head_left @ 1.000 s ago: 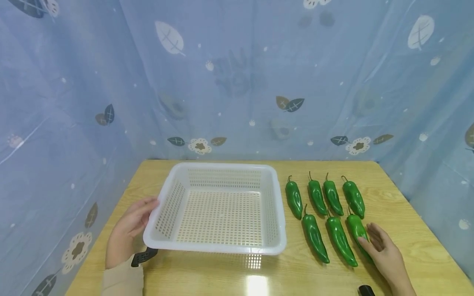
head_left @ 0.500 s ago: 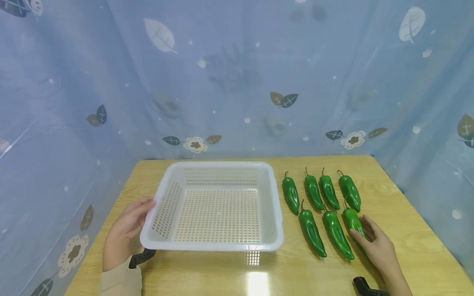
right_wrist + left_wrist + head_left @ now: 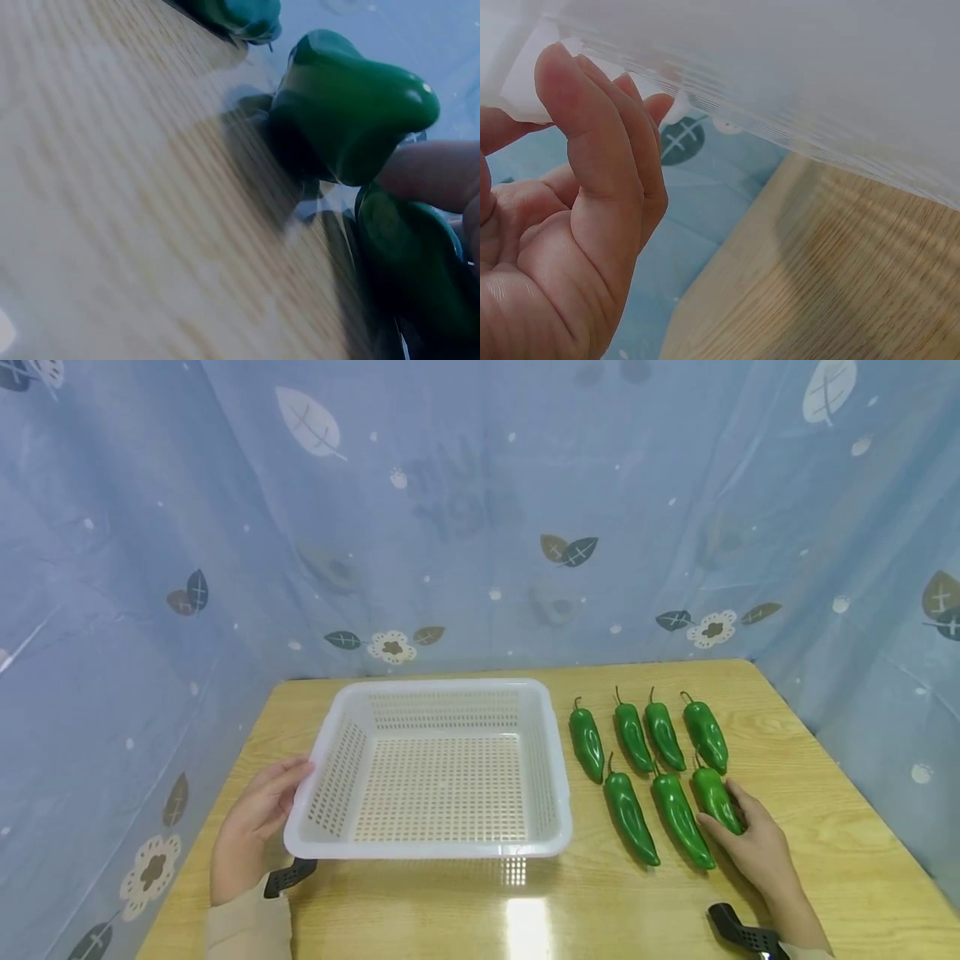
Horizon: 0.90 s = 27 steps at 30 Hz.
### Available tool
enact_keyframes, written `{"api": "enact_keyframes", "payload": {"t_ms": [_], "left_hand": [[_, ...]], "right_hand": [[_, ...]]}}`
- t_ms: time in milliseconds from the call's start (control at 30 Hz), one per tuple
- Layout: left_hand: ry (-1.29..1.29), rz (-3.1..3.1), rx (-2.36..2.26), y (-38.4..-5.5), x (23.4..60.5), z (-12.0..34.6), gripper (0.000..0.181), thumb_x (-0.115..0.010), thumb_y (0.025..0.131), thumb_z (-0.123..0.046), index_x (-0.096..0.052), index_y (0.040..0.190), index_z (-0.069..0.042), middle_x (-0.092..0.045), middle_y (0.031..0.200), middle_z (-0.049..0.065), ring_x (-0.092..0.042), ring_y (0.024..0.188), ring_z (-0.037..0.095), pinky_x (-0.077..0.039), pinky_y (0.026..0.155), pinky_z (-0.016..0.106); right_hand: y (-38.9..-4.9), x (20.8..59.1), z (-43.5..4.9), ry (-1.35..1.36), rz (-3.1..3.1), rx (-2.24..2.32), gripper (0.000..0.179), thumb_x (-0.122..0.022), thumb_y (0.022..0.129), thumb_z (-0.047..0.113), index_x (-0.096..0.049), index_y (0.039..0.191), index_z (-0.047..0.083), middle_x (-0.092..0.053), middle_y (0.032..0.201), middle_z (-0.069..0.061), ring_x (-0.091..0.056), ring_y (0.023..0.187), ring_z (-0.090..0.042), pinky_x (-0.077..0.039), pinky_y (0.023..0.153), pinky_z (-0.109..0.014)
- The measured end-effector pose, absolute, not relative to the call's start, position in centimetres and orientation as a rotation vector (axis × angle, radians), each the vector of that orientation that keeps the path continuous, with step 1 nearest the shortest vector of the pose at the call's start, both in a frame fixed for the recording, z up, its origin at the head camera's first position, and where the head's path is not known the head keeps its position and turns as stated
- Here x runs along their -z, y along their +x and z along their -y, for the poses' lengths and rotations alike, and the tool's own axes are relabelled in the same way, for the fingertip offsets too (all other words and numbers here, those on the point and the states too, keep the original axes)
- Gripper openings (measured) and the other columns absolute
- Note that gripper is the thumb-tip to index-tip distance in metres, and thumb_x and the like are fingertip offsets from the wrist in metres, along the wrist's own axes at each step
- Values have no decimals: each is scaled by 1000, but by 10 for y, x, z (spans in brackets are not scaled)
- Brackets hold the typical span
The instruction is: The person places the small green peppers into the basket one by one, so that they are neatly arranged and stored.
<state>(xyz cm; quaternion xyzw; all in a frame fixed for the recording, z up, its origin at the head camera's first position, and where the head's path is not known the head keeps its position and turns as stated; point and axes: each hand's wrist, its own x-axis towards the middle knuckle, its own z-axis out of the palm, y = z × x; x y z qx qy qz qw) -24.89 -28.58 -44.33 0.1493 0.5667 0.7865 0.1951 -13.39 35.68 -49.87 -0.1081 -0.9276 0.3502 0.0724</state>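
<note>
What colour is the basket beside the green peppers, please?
The basket is white; the head view shows it best.

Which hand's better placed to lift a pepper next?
Likely right: the right hand grips a pepper between thumb and fingers. The left hand holds the basket, on the side away from the peppers.

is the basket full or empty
Empty: the head view shows the basket bare inside, and the seven peppers are all outside it.
</note>
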Motion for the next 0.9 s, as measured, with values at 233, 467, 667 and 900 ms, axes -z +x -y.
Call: {"api": "enact_keyframes", "payload": {"t_ms": [233,467,667,900], "left_hand": [[428,-1546,-2223,-249,442,285,39,-25,102,3,-62,110,-5,-71,101,7,-69,92,18,-58,75,32],[399,-1567,-2222,-248,441,284,38,-27,102,2,-63,110,-6,-71,101,6,-69,91,17,-58,75,31],[365,-1591,-2232,-247,440,282,35,-30,102,1,-63,109,-7,-71,100,5,-69,91,16,-58,75,31],[336,-1577,-2252,-246,439,282,34,-31,102,1,-63,109,-7,-71,100,5,-69,91,16,-58,75,30]], "right_hand": [[-135,499,-354,-314,2800,-969,80,-60,92,37,-19,146,-7,-35,134,-40,-41,113,-53,-40,81,-62],[-134,500,-354,-349,2771,-972,75,-57,94,35,-22,146,-5,-36,134,-38,-43,111,-50,-41,79,-59],[-132,500,-355,-419,2738,-1052,75,-57,94,35,-22,147,-4,-36,136,-39,-41,114,-49,-40,81,-58],[-133,495,-356,-479,2729,-1102,78,-57,94,37,-18,148,-4,-31,138,-40,-37,120,-54,-37,88,-63]]}}
